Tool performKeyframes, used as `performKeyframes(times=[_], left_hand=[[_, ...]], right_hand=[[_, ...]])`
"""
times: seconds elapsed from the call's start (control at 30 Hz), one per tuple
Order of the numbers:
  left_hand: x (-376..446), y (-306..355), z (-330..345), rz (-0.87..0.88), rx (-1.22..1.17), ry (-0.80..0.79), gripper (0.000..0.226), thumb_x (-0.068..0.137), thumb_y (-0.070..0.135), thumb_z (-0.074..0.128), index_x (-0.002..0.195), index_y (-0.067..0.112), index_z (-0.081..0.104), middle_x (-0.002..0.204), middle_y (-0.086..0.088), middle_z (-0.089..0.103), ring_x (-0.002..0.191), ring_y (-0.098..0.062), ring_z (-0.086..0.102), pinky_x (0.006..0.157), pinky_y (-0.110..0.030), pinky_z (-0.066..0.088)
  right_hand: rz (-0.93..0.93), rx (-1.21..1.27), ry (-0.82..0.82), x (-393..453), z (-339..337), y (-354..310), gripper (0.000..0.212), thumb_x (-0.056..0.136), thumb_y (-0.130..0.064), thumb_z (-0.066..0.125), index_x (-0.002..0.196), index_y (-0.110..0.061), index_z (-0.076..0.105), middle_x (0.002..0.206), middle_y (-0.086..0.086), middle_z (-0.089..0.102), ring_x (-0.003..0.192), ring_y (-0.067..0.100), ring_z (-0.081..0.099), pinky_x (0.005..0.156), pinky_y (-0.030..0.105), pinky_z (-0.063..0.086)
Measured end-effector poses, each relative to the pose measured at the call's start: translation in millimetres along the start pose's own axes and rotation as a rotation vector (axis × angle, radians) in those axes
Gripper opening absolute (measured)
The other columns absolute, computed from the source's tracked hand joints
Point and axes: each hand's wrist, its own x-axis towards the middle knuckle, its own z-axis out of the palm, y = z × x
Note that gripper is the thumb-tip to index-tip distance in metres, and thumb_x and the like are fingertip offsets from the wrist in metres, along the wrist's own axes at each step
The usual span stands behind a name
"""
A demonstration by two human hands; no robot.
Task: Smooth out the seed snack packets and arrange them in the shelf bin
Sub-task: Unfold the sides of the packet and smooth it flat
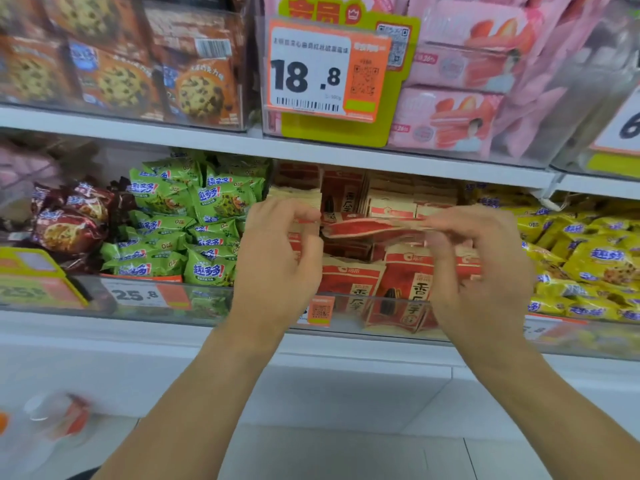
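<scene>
the fingers (304,216) of the left hand (280,258) are pinching the left end of a red and tan seed packet (374,228), and the fingers (446,221) of the right hand (481,268) are pinching its right end. the packet is lying nearly flat and edge-on between the two hands, held in the air just above the shelf bin (346,308). the right hand is blurred, so the exact lie of its fingers is hard to tell. below and behind the held packet, more seed packets (405,289) of the same kind are standing and leaning in the bin behind its clear front wall. green snack packs (194,220) are filling the bin to the left, and yellow snack packs (588,258) are filling the one to the right. on the shelf above, a price tag (311,71) reading 18.8 is hanging beside pink packs (460,98).
</scene>
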Motion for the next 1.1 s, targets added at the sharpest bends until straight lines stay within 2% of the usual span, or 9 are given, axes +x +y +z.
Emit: performKeyframes(times=[0.1, 0.17, 0.23, 0.37, 0.47, 0.57, 0.77, 0.93, 1.1], left_hand=[[-20.2, 15.0, -7.4, -0.023, -0.084, 0.028, 0.023, 0.087, 0.014, 0.049, 0.105, 0.018, 0.064, 0.097, 0.024, 0.053, 0.09, -0.008, 0.052, 0.078, -0.018, 0.038], [-33.4, 25.3, -10.3, -0.076, -0.19, 0.031, 0.023, 0.093, 0.018, 0.048, 0.11, 0.018, 0.063, 0.102, 0.011, 0.061, 0.09, -0.007, 0.056, 0.077, -0.02, 0.041], [-45.2, 36.1, -13.2, -0.116, -0.301, 0.003, 0.024, 0.097, 0.021, 0.044, 0.114, 0.019, 0.061, 0.105, 0.007, 0.065, 0.097, -0.011, 0.061, 0.076, -0.016, 0.046], [-58.2, 48.7, -17.5, -0.21, -0.469, -0.307, 0.034, 0.103, 0.046, 0.036, 0.116, 0.027, 0.061, 0.101, 0.012, 0.07, 0.096, -0.008, 0.066, 0.08, -0.023, 0.052], [-71.7, 51.4, -8.5, -0.359, -0.497, -0.599, 0.03, 0.098, 0.039, 0.042, 0.112, 0.022, 0.062, 0.097, 0.012, 0.073, 0.089, -0.004, 0.069, 0.074, -0.017, 0.052], [-87.3, 48.8, 3.5, -0.484, -0.399, -0.625, 0.026, 0.1, 0.034, 0.043, 0.102, 0.019, 0.064, 0.088, 0.001, 0.073, 0.079, -0.017, 0.071, 0.068, -0.037, 0.058], [-98.2, 45.4, 8.6, -0.668, -0.285, -0.646, 0.024, 0.102, 0.027, 0.047, 0.094, 0.013, 0.065, 0.083, -0.006, 0.075, 0.075, -0.024, 0.072, 0.071, -0.045, 0.059], [-99.0, 43.0, 11.3, -0.736, -0.284, -0.633, 0.023, 0.102, 0.022, 0.047, 0.093, 0.011, 0.065, 0.079, -0.007, 0.074, 0.07, -0.02, 0.072, 0.063, -0.035, 0.06], [-100.0, 50.6, 13.7, -0.797, -0.383, -0.66, 0.022, 0.101, 0.019, 0.046, 0.096, 0.008, 0.063, 0.079, -0.007, 0.075, 0.064, -0.013, 0.071, 0.052, -0.021, 0.054]], right_hand=[[0.03, 0.167, 0.165, 5.5, -14.0, -6.5, 0.014, 0.101, -0.008, 0.052, 0.104, -0.02, 0.058, 0.098, 0.01, 0.058, 0.093, 0.029, 0.058, 0.083, 0.032, 0.044], [0.077, 0.331, 0.246, 13.6, -20.4, -13.7, 0.021, 0.102, -0.008, 0.047, 0.108, -0.027, 0.047, 0.099, 0.003, 0.056, 0.094, 0.012, 0.06, 0.084, 0.026, 0.044], [0.154, 0.402, 0.233, 18.2, -24.9, -17.8, 0.025, 0.102, -0.003, 0.044, 0.107, -0.027, 0.044, 0.099, -0.022, 0.055, 0.088, -0.007, 0.054, 0.08, 0.014, 0.043], [0.334, 0.488, -0.012, 1.5, -27.5, -10.4, 0.024, 0.099, -0.016, 0.057, 0.103, -0.041, 0.058, 0.09, -0.026, 0.063, 0.081, -0.005, 0.06, 0.069, 0.014, 0.048], [0.547, 0.565, -0.201, -22.9, -27.0, -6.9, 0.016, 0.096, -0.027, 0.065, 0.108, -0.037, 0.064, 0.097, -0.01, 0.073, 0.086, 0.012, 0.072, 0.069, 0.033, 0.059], [0.737, 0.581, -0.282, -41.8, -29.6, -0.4, 0.034, 0.08, -0.03, 0.071, 0.112, -0.022, 0.062, 0.08, 0.001, 0.071, 0.079, 0.023, 0.073, 0.067, 0.043, 0.061], [1.033, 0.628, -0.44, -63.1, -30.2, 12.4, 0.038, 0.073, -0.03, 0.075, 0.107, -0.015, 0.065, 0.064, 0.005, 0.071, 0.072, 0.017, 0.075, 0.057, 0.024, 0.057], [1.111, 0.627, -0.474, -64.8, -31.7, 12.2, 0.039, 0.073, -0.036, 0.073, 0.093, -0.003, 0.067, 0.072, 0.006, 0.076, 0.068, 0.02, 0.074, 0.058, 0.031, 0.057], [1.094, 0.575, -0.721, -57.5, -41.1, 18.3, 0.026, 0.093, -0.033, 0.062, 0.101, -0.009, 0.067, 0.081, 0.001, 0.078, 0.076, 0.015, 0.075, 0.064, 0.034, 0.061]])
